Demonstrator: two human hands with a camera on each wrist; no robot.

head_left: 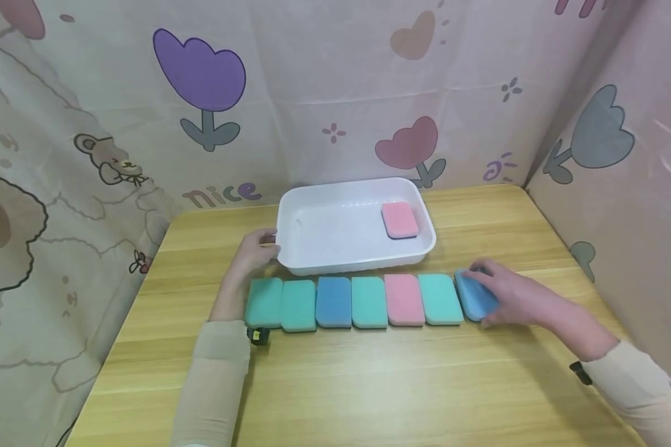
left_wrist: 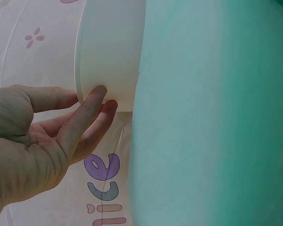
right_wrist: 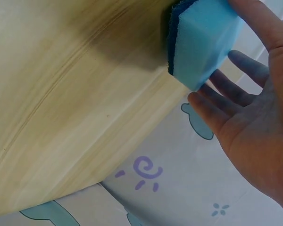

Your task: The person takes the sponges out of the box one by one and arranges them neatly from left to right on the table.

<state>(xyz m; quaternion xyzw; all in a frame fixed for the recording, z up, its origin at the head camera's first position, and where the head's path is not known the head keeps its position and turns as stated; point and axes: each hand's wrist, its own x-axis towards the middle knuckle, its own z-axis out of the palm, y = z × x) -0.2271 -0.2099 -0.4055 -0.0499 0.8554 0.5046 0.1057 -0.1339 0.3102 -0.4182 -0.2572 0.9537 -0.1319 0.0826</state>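
Note:
A white plastic tray (head_left: pixel 335 233) stands at the back of the table. My left hand (head_left: pixel 253 251) pinches its left edge, and in the left wrist view the fingertips touch the outside of the tray wall (left_wrist: pixel 111 52). Inside the tray, toward the right, lies a pink sponge (head_left: pixel 400 219). My right hand (head_left: pixel 512 296) grips a blue sponge (head_left: pixel 474 299) at the right end of a row. The right wrist view shows that sponge's dark scouring layer (right_wrist: pixel 173 42) facing the table; whether it touches the wood I cannot tell.
Along the tray's front runs the row: teal sponges (head_left: pixel 437 299), a pink sponge (head_left: pixel 405 300) and another blue sponge (head_left: pixel 333 302). A teal sponge (left_wrist: pixel 179 122) fills much of the left wrist view. Printed curtains (head_left: pixel 324 93) enclose the wooden table (head_left: pixel 369 391).

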